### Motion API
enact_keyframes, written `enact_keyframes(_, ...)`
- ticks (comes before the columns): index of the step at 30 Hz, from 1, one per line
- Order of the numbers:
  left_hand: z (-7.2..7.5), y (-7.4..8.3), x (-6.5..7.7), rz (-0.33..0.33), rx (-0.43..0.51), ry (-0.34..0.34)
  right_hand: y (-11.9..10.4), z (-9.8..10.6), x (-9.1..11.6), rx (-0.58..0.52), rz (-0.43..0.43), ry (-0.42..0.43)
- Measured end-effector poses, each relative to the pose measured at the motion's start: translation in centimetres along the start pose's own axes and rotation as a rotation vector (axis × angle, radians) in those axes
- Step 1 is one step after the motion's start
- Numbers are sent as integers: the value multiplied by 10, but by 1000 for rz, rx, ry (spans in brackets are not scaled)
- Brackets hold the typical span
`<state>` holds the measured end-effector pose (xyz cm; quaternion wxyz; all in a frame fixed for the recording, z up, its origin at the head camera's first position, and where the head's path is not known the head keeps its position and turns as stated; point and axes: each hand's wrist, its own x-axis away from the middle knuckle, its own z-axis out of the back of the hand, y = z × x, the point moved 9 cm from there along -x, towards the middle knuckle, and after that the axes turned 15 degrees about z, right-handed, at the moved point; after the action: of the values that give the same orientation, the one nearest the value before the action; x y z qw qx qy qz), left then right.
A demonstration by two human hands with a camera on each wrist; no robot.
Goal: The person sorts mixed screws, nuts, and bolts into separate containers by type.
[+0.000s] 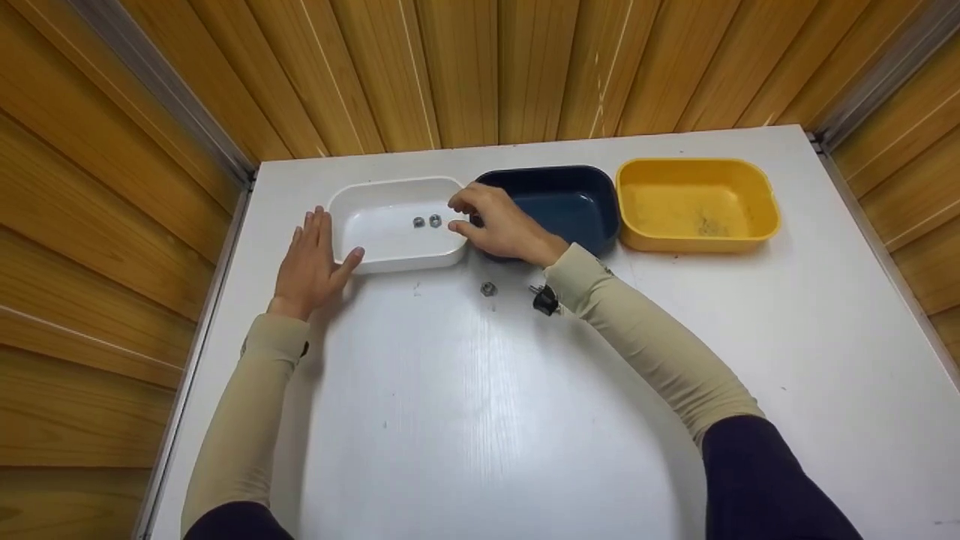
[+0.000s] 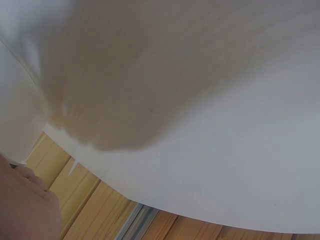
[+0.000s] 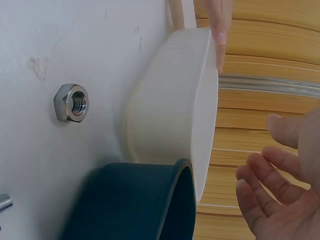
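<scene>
My left hand (image 1: 306, 264) lies with straight fingers along the left end of a white plastic bin (image 1: 405, 263), its thumb at the front rim. Two metal hex nuts (image 1: 427, 221) lie on the floor of that bin. Over the bin's right end hovers my right hand (image 1: 501, 222); in the right wrist view its fingers (image 3: 262, 177) are loosely bent and apart from the thumb, with nothing between them. A third hex nut (image 3: 72, 103) rests on the table in front of the bins. Near my right cuff is a black knob-like part (image 1: 546, 301) with a metal stem.
A dark blue bin (image 1: 574, 214) stands right of the white one, partly covered by my right hand. Beyond it is a yellow bin (image 1: 697, 244) with some small, unclear bits inside. The white table (image 1: 480, 420) is bordered by wood-panelled walls (image 1: 465, 75).
</scene>
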<state>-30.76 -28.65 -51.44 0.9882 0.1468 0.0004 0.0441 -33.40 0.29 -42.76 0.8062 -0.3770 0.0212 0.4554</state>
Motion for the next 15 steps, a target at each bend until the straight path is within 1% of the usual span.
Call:
enact_keyframes(6, 1, 1, -1, -3, 8, 3, -1, 3, 15, -33, -3, 18)
enact_keyframes(15, -1, -2, -1, 17, 9, -11, -8, -3, 28, -64, 62, 64)
